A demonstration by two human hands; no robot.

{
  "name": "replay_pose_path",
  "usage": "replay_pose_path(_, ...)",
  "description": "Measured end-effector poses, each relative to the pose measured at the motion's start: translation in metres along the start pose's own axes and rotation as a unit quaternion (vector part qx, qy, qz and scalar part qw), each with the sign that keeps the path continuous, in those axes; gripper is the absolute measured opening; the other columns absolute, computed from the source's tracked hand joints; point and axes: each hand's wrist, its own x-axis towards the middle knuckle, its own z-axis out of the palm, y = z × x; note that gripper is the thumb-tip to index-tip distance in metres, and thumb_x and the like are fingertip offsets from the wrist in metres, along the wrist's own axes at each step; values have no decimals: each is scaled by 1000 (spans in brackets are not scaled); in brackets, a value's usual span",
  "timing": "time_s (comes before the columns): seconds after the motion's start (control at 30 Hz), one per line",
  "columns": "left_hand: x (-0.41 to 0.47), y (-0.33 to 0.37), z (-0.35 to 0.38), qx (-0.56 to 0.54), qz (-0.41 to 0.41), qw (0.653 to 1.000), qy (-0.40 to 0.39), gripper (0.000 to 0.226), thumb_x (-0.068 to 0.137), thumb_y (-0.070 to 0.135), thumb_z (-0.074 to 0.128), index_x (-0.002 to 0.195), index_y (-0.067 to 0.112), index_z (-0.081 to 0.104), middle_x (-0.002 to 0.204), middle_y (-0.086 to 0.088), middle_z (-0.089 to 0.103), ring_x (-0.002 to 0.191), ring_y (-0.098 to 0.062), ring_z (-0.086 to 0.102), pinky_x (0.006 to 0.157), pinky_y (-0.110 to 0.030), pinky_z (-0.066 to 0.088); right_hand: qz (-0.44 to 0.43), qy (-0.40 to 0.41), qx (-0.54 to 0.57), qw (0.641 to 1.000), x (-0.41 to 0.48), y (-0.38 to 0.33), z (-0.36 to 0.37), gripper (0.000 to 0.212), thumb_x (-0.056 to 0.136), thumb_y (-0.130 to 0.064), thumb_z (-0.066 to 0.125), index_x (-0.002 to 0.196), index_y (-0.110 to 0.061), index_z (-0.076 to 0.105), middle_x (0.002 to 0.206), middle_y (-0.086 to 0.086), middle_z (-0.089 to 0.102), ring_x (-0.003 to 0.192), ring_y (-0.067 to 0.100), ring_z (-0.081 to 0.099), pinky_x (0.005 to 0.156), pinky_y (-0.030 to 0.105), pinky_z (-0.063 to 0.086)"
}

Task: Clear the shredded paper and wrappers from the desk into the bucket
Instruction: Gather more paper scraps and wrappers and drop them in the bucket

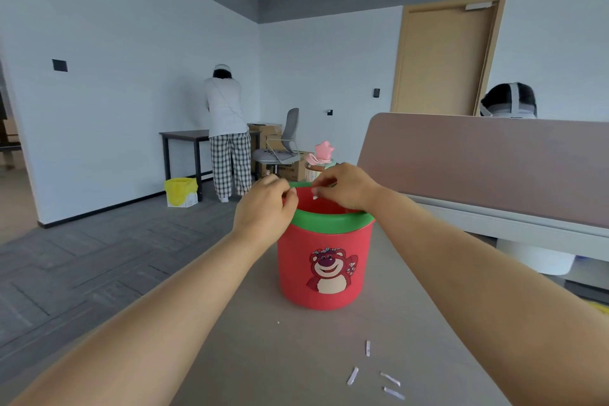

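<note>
Your right hand (346, 189) hangs over the mouth of the bucket (321, 273), fingertips pinched on a white scrap (315, 197). Your left hand (265, 209) is just beside it at the green rim (329, 219), fingers curled; I cannot tell if it holds anything. Risks: the scrap is light, so if you let go too close to the rim it may flutter outside or cling to your fingers. Leaning the left hand on the rim could tip the bucket or slide it along the desk (263, 356). Four paper strips (368, 348) lie below your right forearm, nearer you, and a careless arm could sweep them off.
</note>
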Motion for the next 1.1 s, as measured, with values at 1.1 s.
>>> replay_pose_path(1.1,-87,24,-5,-77,-172,979,-78,58,96,30,38,143,2,20,155,-16,13,145,-27,13,118,-38,15,-27,236,-40,971,-99,25,13,34,82,-12,54,117,-10,54,119,12,59,107,35,50,93,39,38)
